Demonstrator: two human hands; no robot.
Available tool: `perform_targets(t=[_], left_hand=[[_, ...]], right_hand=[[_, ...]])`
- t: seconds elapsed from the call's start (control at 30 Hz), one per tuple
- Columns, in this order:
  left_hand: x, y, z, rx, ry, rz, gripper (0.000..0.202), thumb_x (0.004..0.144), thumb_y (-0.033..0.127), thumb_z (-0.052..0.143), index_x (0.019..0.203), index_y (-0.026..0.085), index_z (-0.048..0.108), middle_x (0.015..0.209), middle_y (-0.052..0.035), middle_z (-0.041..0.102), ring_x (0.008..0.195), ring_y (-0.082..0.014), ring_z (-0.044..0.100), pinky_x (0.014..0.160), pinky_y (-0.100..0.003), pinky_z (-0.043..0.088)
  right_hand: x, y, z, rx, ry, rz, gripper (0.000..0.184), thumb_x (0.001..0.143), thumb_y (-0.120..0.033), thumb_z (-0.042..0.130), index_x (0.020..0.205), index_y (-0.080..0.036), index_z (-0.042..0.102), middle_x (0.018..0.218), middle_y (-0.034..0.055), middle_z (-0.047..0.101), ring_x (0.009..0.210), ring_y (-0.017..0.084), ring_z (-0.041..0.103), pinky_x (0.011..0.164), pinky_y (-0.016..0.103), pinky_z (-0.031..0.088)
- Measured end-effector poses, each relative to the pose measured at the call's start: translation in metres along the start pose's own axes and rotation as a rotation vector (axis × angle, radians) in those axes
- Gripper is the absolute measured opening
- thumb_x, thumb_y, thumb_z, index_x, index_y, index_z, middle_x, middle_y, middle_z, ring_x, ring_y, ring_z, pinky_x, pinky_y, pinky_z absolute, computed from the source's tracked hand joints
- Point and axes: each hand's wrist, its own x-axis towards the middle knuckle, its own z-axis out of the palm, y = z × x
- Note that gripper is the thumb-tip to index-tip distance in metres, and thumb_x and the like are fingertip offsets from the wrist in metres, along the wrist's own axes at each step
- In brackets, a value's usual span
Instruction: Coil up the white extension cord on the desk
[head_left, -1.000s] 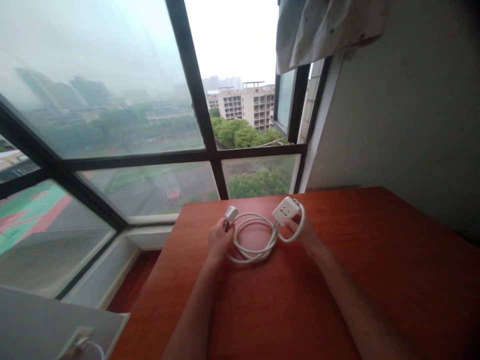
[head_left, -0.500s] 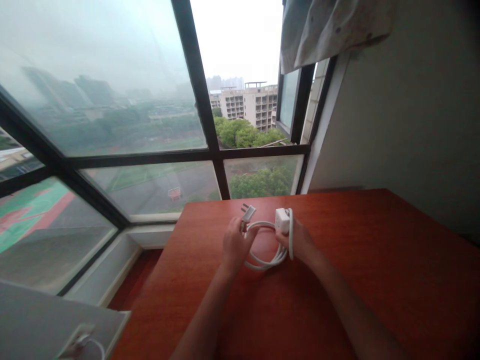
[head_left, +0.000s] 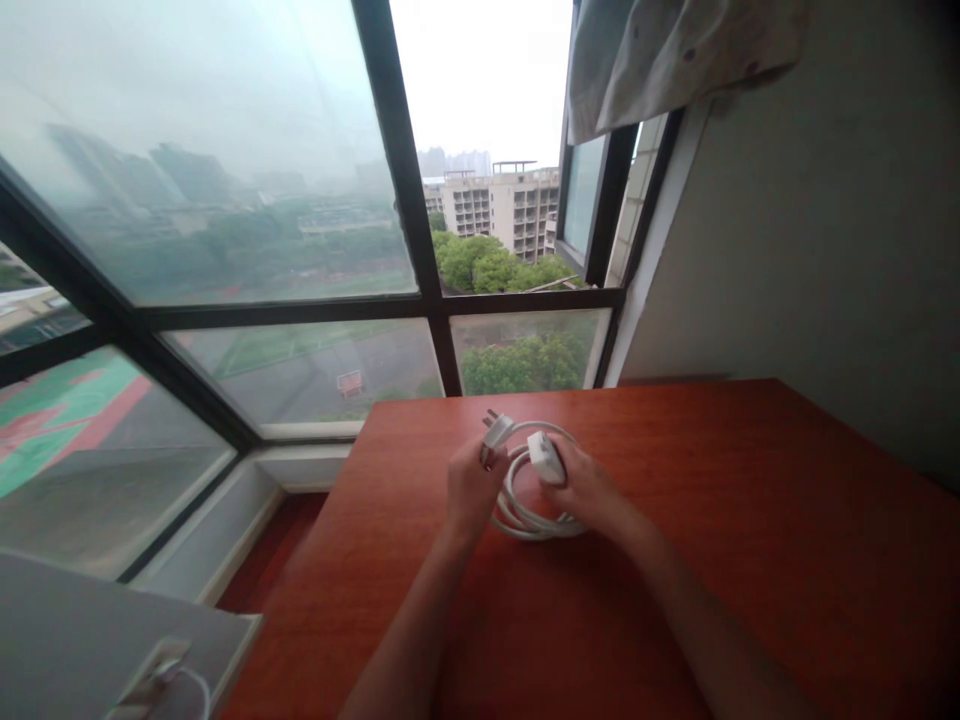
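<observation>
A white extension cord [head_left: 525,522] lies in loose loops over the reddish-brown table [head_left: 750,480]. Between the thumb and fingers of my left hand [head_left: 472,490] is its white plug [head_left: 498,432], with the metal prongs pointing up and away from me. My right hand [head_left: 589,490] is closed around the cord's white socket block [head_left: 545,458], tilted toward the left. The two ends are close together but apart. Part of the coil is hidden behind my right hand, and the far side of the socket block is covered by my fingers.
Dark-framed windows [head_left: 431,345] rise beyond the table's far edge. A curtain [head_left: 660,70] hangs at the upper right beside a grey wall [head_left: 810,250]. At the lower left, a wall outlet [head_left: 161,665] has a white cord plugged in.
My right hand has moved left with the socket block, turning it and bringing it nearer the plug. A loop that hung over the block now lies behind it. My left hand has barely moved.
</observation>
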Motion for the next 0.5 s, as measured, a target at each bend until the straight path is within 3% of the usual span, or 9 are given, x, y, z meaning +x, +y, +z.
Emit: perform_targets(t=[0.07, 0.13, 0.2, 0.3, 0.37, 0.5], left_hand=[[0.008, -0.018, -0.001, 0.045, 0.025, -0.088, 0.024, 0.080, 0.030, 0.051, 0.060, 0.018, 0.046, 0.056, 0.0038, 0.046, 0.053, -0.0095, 0.041, 0.053, -0.022, 0.025], [0.016, -0.035, -0.004, 0.077, 0.018, -0.185, 0.021, 0.078, 0.031, 0.052, 0.061, 0.019, 0.047, 0.057, 0.0033, 0.048, 0.052, -0.0100, 0.043, 0.053, -0.022, 0.026], [0.022, -0.051, -0.007, 0.060, -0.005, -0.270, 0.019, 0.076, 0.032, 0.053, 0.063, 0.019, 0.048, 0.057, 0.0028, 0.050, 0.052, -0.0106, 0.045, 0.052, -0.022, 0.028], [0.029, -0.068, -0.013, 0.062, -0.029, -0.277, 0.015, 0.074, 0.031, 0.054, 0.065, 0.019, 0.051, 0.059, 0.0019, 0.053, 0.054, -0.0119, 0.049, 0.052, -0.022, 0.030], [0.031, -0.074, -0.018, 0.116, -0.013, -0.283, 0.013, 0.073, 0.030, 0.054, 0.066, 0.019, 0.052, 0.061, 0.0010, 0.056, 0.056, -0.0129, 0.051, 0.053, -0.022, 0.030], [0.035, -0.083, -0.028, 0.185, 0.036, -0.356, 0.020, 0.075, 0.036, 0.054, 0.065, 0.020, 0.051, 0.061, 0.0000, 0.057, 0.057, -0.0143, 0.054, 0.054, -0.023, 0.031]], right_hand=[[0.000, 0.000, -0.009, 0.191, -0.022, 0.012, 0.047, 0.072, -0.024, 0.067, 0.117, -0.021, 0.051, 0.106, 0.0076, 0.066, 0.087, 0.020, 0.064, 0.077, 0.032, 0.052], [0.003, 0.004, -0.019, 0.399, 0.074, 0.081, 0.050, 0.067, -0.033, 0.075, 0.110, -0.020, 0.055, 0.102, 0.0075, 0.068, 0.083, 0.020, 0.066, 0.072, 0.032, 0.054], [0.008, 0.013, -0.028, 0.610, 0.288, 0.173, 0.049, 0.063, -0.040, 0.079, 0.102, -0.017, 0.058, 0.100, 0.0085, 0.069, 0.084, 0.021, 0.067, 0.071, 0.032, 0.056], [0.016, 0.036, -0.043, 0.888, 0.634, 0.312, 0.050, 0.060, -0.043, 0.082, 0.096, -0.017, 0.059, 0.096, 0.0057, 0.069, 0.079, 0.018, 0.067, 0.064, 0.029, 0.058], [0.017, 0.058, -0.057, 1.030, 0.797, 0.372, 0.051, 0.058, -0.044, 0.083, 0.094, -0.018, 0.058, 0.091, 0.0021, 0.068, 0.075, 0.016, 0.067, 0.057, 0.024, 0.058], [0.006, 0.104, -0.092, 1.168, 1.122, 0.591, 0.038, 0.070, -0.046, 0.075, 0.089, -0.019, 0.055, 0.079, -0.0020, 0.064, 0.066, 0.011, 0.066, 0.052, 0.016, 0.056]])
